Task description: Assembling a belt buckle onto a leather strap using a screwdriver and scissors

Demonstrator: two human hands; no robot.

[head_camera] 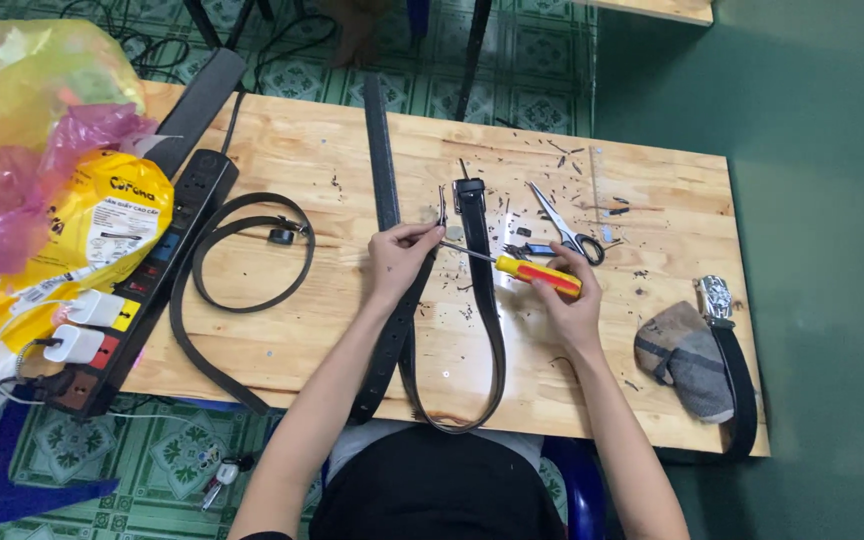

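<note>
Looping off the tabletop [282,350] edge toward you, the black belt [482,300] runs up to its buckle end, pinched in your left hand [399,258] fingers. Your right hand [567,300] grips a yellow-handled screwdriver [537,274], tip at the buckle. Scissors [564,230] lie just beyond.

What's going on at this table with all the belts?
A person sits at a wooden table working on a black belt looped in front of them. Their left hand pinches the belt near its end, and their right hand holds a yellow-and-red screwdriver with its tip against that spot. Scissors lie just beyond, another belt curls to the left, and a power strip runs along the table's left edge.
</note>
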